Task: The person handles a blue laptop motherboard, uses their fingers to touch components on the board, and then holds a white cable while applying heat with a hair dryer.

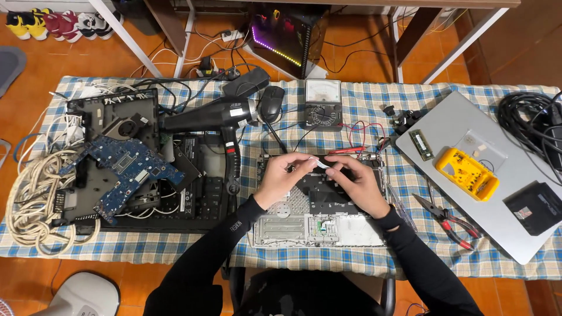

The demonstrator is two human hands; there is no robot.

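The left hand (280,178) and the right hand (358,182) meet above an opened laptop base (319,219) in the head view, and between their fingertips they pinch a small white strip (321,163), one hand at each end. Both hands are closed on it, thumbs and forefingers pressed together, the other fingers curled. The strip sits just above the dark inner part of the base, near its far edge. The base lies on a desk covered with a blue checked cloth (363,108), directly in front of the person.

Left of the base a black hair dryer (218,117) rests on a second dismantled black chassis (146,175), on which a blue circuit board (120,169) lies tilted. A coil of pale cable (35,199) lies at the far left edge. Behind the hands stand an analogue multimeter (323,104) and a black mouse (271,103), with red test leads (357,140) trailing toward the base. To the right a grey laptop lid (468,193) carries a yellow case (466,173) and a memory stick (421,144); red-handled pliers (448,219) lie just beside it.
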